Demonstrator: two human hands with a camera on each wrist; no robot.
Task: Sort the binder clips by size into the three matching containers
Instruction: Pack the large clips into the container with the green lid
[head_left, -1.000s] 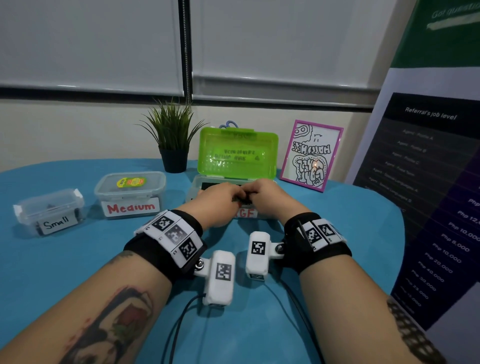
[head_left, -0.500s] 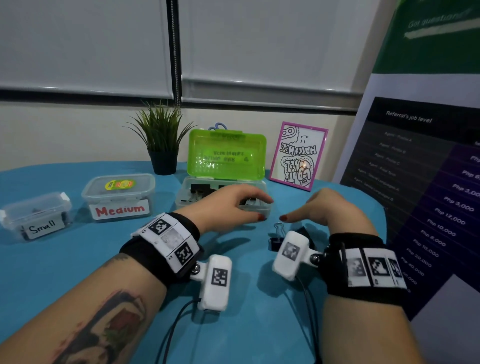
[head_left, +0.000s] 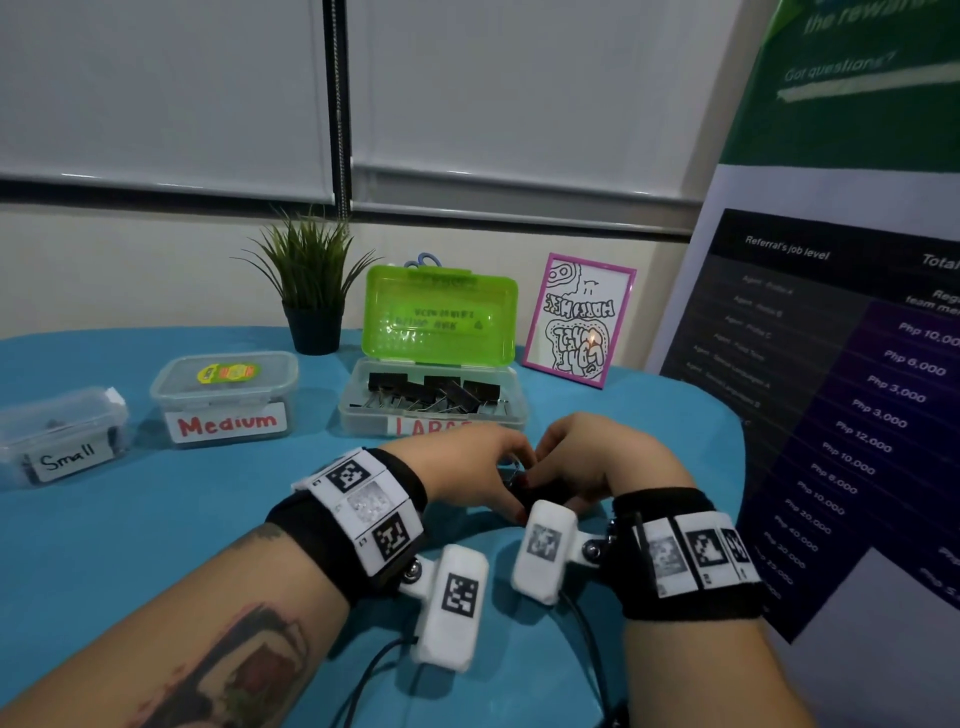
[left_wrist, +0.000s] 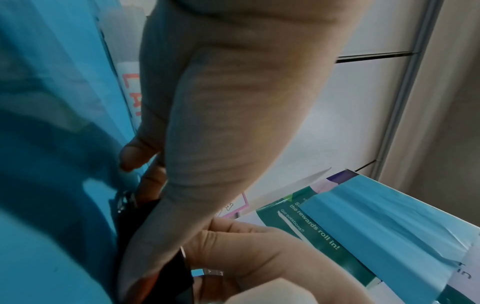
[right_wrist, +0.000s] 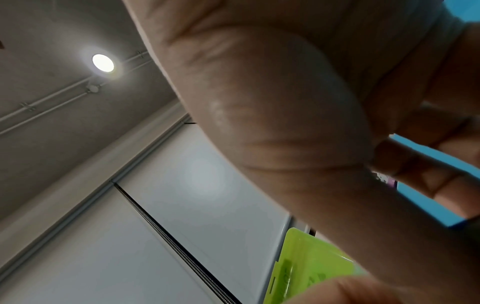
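Observation:
Both hands meet low over the blue table, just in front of the box labelled Large (head_left: 363, 415). Between them lies a black binder clip (head_left: 543, 493), mostly hidden by fingers. My left hand (head_left: 478, 467) curls onto it from the left with the thumb on its near side. My right hand (head_left: 582, 457) curls onto it from the right. In the left wrist view the black binder clip (left_wrist: 140, 222) sits under my left thumb, and right-hand fingers (left_wrist: 249, 253) touch it. The Large box's green lid (head_left: 441, 317) stands open over several black clips (head_left: 431, 392). The Medium box (head_left: 223, 395) and Small box (head_left: 62, 441) sit closed at the left.
A potted plant (head_left: 311, 291) and a pink-framed drawing (head_left: 576, 322) stand behind the boxes by the wall. A tall printed banner (head_left: 831, 389) rises close at the right, past the table's curved edge. Camera cables (head_left: 363, 680) trail toward me across the cloth.
Half a second ago my left hand was at the Large box and my right hand was apart, beside a clip on the table. Both hands have come together on that clip.

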